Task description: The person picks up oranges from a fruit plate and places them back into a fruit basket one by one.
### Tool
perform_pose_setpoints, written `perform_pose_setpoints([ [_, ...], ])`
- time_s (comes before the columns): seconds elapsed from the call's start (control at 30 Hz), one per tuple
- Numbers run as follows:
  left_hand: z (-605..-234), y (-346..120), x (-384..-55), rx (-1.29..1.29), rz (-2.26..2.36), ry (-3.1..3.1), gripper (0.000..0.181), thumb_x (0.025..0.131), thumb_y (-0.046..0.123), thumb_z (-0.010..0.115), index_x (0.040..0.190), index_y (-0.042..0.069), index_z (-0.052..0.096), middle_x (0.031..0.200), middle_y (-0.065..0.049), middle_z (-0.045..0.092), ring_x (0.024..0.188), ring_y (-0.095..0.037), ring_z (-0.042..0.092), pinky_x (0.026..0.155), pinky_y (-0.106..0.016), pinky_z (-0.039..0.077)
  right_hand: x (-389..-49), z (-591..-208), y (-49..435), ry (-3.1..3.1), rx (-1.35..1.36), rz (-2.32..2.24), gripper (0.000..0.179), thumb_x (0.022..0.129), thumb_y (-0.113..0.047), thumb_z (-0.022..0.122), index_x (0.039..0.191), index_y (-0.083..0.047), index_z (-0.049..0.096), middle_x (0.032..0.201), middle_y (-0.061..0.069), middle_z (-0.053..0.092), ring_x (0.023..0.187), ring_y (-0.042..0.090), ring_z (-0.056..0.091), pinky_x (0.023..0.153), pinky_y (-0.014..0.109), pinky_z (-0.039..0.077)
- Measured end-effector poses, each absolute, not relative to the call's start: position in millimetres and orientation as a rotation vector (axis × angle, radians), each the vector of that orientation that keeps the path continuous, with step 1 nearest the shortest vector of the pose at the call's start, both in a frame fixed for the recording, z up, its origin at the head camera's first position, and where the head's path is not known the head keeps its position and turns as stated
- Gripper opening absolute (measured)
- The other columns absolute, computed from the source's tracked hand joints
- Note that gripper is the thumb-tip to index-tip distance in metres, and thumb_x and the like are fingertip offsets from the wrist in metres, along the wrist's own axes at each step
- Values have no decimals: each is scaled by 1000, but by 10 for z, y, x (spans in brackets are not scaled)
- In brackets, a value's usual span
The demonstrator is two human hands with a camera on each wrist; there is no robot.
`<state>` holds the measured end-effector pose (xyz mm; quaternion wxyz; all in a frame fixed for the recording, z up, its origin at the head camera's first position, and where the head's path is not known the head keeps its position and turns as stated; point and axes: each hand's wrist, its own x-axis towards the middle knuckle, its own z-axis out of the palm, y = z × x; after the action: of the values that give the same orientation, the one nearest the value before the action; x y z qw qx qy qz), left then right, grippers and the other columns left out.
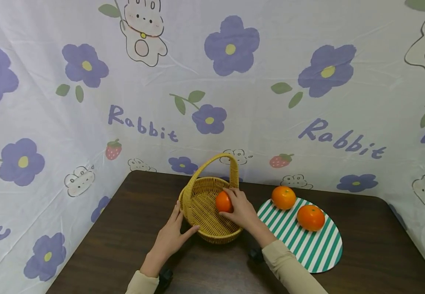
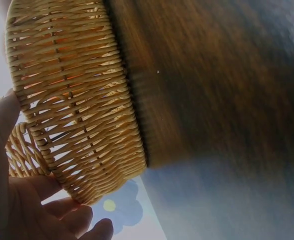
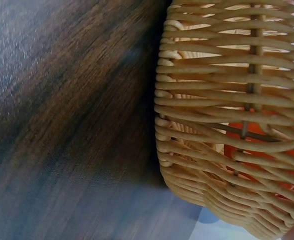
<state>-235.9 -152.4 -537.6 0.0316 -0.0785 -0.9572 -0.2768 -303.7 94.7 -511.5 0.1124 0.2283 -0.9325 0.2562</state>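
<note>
A yellow wicker basket (image 1: 216, 237) with a tall arched handle (image 1: 206, 165) stands on the table. My left hand (image 1: 170, 234) rests against its left side with fingers and thumb spread; in the left wrist view the thumb lies at the basket rim (image 2: 29, 120). Over the inside of the basket, my right hand (image 1: 242, 210) grips an orange mandarin (image 1: 223, 202) at the right side. Through the weave of the basket wall (image 3: 207, 105), part of the mandarin (image 3: 264, 160) shows in the right wrist view.
Two more mandarins, one farther back (image 1: 283, 198) and one nearer (image 1: 311, 217), sit on a round green-and-white striped mat (image 1: 323, 257) right of the basket. The dark wooden table (image 1: 124, 228) ends at a patterned cloth backdrop (image 1: 256, 102) behind and along the sides.
</note>
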Motion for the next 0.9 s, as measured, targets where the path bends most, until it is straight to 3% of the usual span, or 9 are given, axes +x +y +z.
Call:
perform_pose_setpoints([
  [0.9, -5372, -1529, -2377, -246, -843, -2958, 94, 80, 74, 43, 149, 16, 18, 157, -2, 2, 133, -30, 36, 93, -51, 43, -3187, -5160, 870, -2769, 677, 587, 86, 71, -38, 80, 141, -12, 39, 135, 16, 41, 117, 32, 46, 89, 48, 47],
])
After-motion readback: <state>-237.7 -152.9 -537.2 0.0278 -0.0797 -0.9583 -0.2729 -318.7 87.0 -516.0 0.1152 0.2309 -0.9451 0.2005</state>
